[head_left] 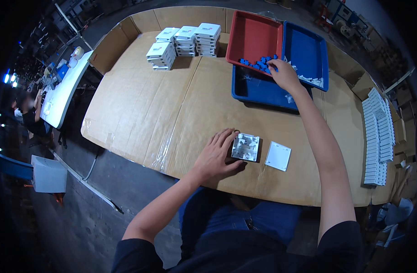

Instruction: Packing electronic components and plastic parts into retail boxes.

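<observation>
Near the table's front edge, a white square box (245, 147) stands with its open side up and metal or clear parts inside. My left hand (216, 157) grips it from the left, forefinger at the far corner and thumb at the near one. A flat white square cover (278, 156) lies just right of the box. My right hand (285, 74) reaches over the near edge of the red tray (256, 36), fingers bent together among small blue plastic pieces (258, 63). What its fingertips pinch, if anything, is hidden.
A blue tray (306, 50) with small white pieces adjoins the red one; another blue tray (258, 93) sits beneath. Stacked white boxes (185, 38) stand at the back, and long rows of white units (376, 136) at the right. Cardboard walls (113, 43) edge the table (140, 104).
</observation>
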The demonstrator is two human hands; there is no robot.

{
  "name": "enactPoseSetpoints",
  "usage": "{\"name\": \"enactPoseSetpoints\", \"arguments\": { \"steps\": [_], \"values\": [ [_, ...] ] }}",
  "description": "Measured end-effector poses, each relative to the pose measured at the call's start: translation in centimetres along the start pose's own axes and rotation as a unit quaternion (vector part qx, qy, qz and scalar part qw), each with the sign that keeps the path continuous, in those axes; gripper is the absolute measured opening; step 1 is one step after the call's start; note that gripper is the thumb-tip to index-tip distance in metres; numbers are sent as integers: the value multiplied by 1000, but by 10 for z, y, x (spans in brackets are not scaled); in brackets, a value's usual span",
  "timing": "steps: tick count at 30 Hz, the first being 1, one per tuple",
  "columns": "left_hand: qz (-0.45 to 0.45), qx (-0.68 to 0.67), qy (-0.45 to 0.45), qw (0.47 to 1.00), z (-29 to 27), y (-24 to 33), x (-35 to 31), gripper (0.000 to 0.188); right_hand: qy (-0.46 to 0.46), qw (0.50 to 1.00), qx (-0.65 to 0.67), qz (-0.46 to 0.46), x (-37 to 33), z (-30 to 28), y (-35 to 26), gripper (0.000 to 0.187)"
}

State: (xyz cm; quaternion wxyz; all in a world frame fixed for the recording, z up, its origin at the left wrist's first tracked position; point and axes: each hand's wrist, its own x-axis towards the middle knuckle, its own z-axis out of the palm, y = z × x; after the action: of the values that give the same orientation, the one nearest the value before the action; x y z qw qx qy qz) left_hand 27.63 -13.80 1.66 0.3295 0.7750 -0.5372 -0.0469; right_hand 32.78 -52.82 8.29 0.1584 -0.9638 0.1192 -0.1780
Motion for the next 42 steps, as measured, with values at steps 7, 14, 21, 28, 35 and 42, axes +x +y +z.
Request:
{"name": "enactPoseSetpoints", "arguments": {
  "steps": [7, 14, 21, 28, 35, 42],
  "values": [
    [-7, 7, -24, 1000, 0, -6, 1, 88, 68, 975, -195, -88, 55, 46, 39, 32],
    [-18, 13, -35, 999, 1, -10, 2, 87, 44, 992, -111, -44, 60, 43, 36, 23],
    [-6, 9, -19, 1000, 2, -11, 2, 83, 182, 975, -36, -120, 24, 4, 12, 12],
    [4, 0, -9, 1000, 2, -6, 2, 83, 397, 854, -76, -328, -90, -88, -69, 28],
    [4, 5, -4, 1000, 5, -3, -2, 85, 405, 853, -54, -325, -167, -124, -88, 30],
    [7, 7, 32, 999, 9, -7, -3, 89, 313, 852, 419, 23, -246, -91, -87, 27]
  ]
}}
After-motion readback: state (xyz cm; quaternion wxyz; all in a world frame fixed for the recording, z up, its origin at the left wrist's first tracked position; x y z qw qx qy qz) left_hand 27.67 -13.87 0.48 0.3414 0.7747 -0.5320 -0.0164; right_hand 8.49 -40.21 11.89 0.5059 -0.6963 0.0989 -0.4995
